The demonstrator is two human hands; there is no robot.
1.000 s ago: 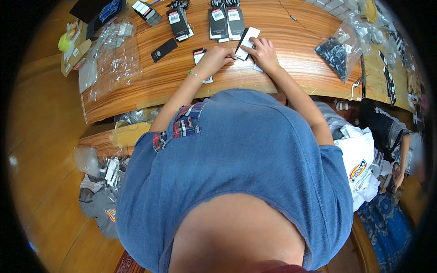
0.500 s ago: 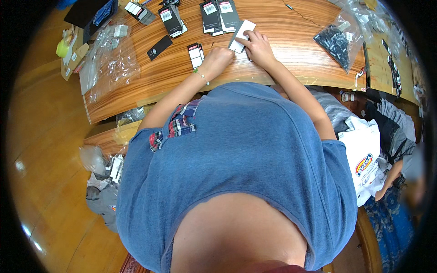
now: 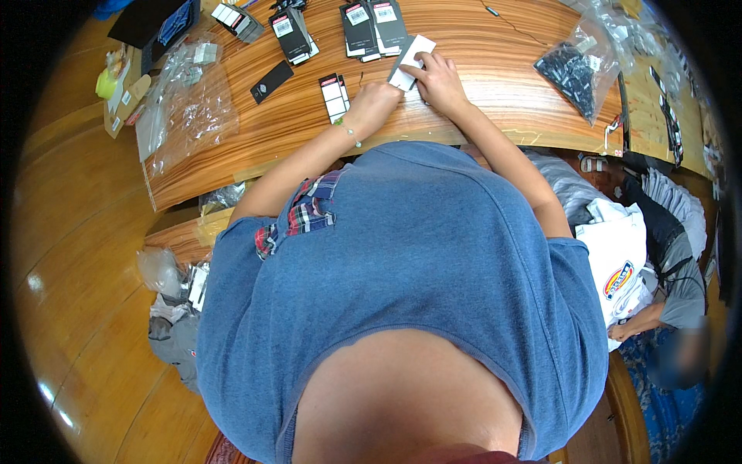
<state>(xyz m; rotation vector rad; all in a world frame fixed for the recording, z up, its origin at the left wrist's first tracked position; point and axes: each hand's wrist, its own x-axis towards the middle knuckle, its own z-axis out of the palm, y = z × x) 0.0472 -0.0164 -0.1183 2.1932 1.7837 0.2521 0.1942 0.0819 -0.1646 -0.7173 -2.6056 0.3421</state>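
A stack of hang tags, white side up with dark edges, lies slanted on the wood-grain table. My right hand grips it at its right side, with thumb and fingers bent over the white face. Closed with its fingers curled, my left hand sits at the stack's lower corner; what it pinches is hidden. Beside my left wrist lies a small pile of tags with white labels. Beyond my hands are black tag bundles with white labels.
Another tag bundle and a single black tag lie further left, near clear plastic bags. At right sits a bag of small dark pieces. Another person's hand touches a white garment beside me.
My left hand has shifted very slightly right; my right hand stays on the stack. At the right, the other person has leaned further into view, with a hand on the white garment.
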